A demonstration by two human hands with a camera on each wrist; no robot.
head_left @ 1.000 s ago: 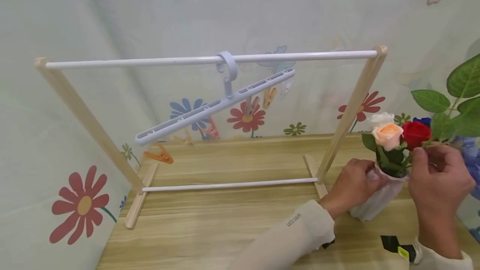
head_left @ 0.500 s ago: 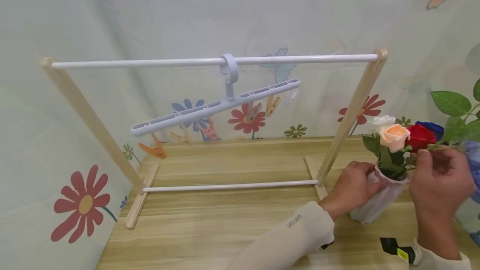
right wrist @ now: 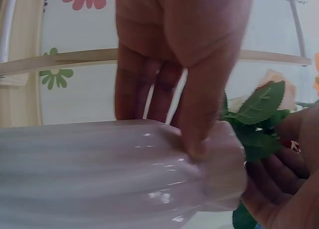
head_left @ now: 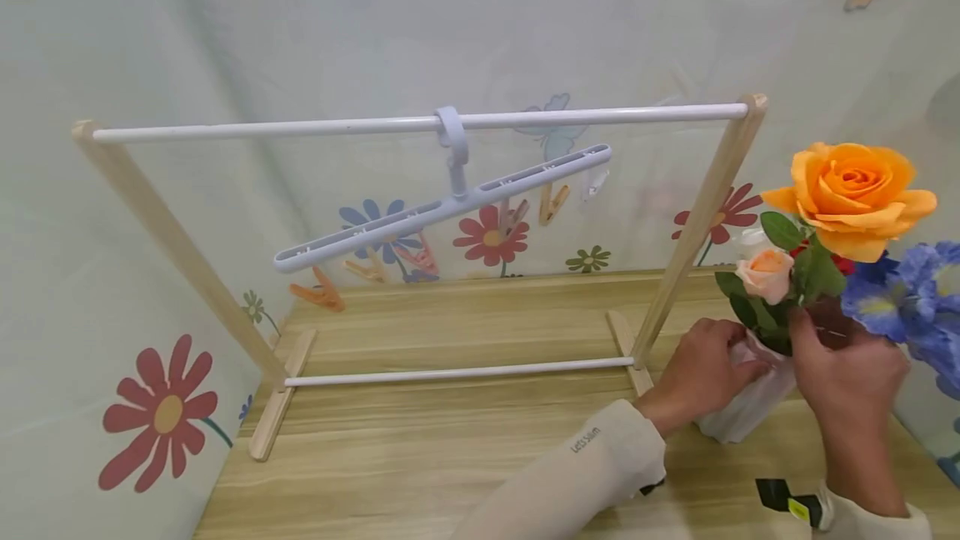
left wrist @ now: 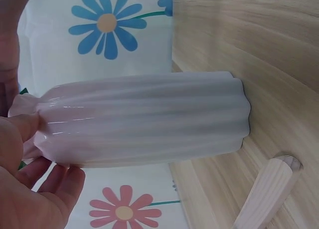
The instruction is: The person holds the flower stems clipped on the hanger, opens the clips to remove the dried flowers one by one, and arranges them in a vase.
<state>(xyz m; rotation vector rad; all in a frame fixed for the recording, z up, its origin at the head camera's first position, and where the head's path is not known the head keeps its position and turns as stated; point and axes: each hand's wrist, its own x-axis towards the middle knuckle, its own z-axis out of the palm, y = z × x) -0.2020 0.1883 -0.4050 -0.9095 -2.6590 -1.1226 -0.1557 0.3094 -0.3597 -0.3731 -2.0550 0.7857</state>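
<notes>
My left hand (head_left: 697, 369) grips the neck of a fluted, pale pinkish-white vase (left wrist: 149, 119) that stands on the wooden table. In the left wrist view its thumb lies across the neck. At the vase mouth, my right hand (head_left: 851, 382) pinches the stem of a large orange rose (head_left: 858, 186); the stem is mostly hidden by the hand and leaves. A peach rose (head_left: 765, 275) and green leaves (right wrist: 261, 107) rise from the vase, with a white rose (head_left: 750, 238) partly covered behind. Right beside the right hand are blue ruffled petals (head_left: 911, 294).
A wooden rack (head_left: 686, 232) with white rods stands left of the vase. From its top rod (head_left: 300, 129) hangs a light-blue hanger (head_left: 450, 207) with several coloured clips, such as an orange one (head_left: 321, 292). Flower-printed sheeting (head_left: 337, 23) closes off the back and left.
The orange rose has come down into view above the vase, and my right hand has shifted slightly left and inward. My left hand stays on the vase neck. The hanger sways slightly.
</notes>
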